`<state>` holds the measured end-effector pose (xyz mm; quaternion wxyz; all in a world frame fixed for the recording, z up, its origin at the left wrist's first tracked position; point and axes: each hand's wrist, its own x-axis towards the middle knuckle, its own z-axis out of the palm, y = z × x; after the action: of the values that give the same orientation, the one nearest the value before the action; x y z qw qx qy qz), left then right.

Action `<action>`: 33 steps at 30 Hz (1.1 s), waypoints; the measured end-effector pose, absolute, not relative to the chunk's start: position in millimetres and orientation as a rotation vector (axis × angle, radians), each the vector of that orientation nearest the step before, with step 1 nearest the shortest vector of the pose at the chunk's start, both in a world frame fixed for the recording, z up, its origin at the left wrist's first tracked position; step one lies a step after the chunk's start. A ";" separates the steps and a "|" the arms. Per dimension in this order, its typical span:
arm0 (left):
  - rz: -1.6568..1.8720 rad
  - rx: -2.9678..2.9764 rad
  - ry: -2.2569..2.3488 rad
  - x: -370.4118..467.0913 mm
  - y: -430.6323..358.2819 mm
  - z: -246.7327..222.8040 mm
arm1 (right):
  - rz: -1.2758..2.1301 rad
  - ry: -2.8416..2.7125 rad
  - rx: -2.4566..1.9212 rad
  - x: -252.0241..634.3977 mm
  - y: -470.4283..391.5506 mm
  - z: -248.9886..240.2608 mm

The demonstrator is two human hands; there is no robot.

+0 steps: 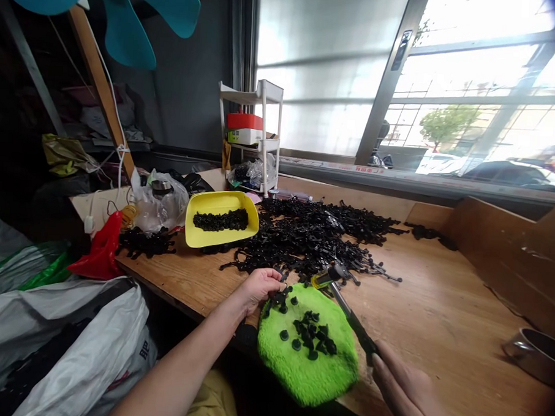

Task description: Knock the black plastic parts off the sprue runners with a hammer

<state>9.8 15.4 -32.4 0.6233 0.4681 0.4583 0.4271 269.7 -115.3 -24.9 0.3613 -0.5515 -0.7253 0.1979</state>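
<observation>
My left hand [261, 288] pinches a strip of black moulded parts [280, 297] at the left rim of a fluffy bright green pad [298, 374]. Several loose black pieces [311, 332], some with round heads, lie on the pad. A hammer [353, 321] with a yellow and black head is in my right hand [401, 385], whose fingers wrap round its dark grip. The hammer's head hangs tilted near the pad's far edge. Behind it spreads a large heap of black branched strips [299, 236] on the wooden table [416, 300].
A yellow scoop-shaped tray [196, 232] holds small black pieces. To the right is a metal cup [535, 354]; a red bag [101, 249] hangs at the table's left edge. A white sack [83, 334] stands below. Behind are a white shelf [266, 109] and a blue fan [129, 33].
</observation>
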 end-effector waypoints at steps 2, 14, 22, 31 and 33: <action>0.934 1.067 1.058 10.8 16.4 -28.4 | 0.506 -1.840 -1.433 274.2 -116.2 -28.3; 0.866 1.095 1.078 17.5 19.6 -22.6 | 0.497 -1.856 -1.473 284.4 -114.6 -52.9; 0.849 1.125 1.115 20.0 22.0 -19.9 | 0.371 -1.986 -1.528 274.8 -101.5 -38.6; 0.837 1.148 1.114 20.1 24.3 -21.8 | 0.272 -2.146 -1.686 265.3 -89.3 -18.2; 0.828 1.151 1.117 20.9 24.8 -21.9 | 0.270 -2.168 -1.707 262.7 -87.6 -20.1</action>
<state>20.9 24.8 -21.9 0.6198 0.5005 0.4856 0.3599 262.7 -87.6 -20.1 0.1835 -0.6053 -0.7686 0.0956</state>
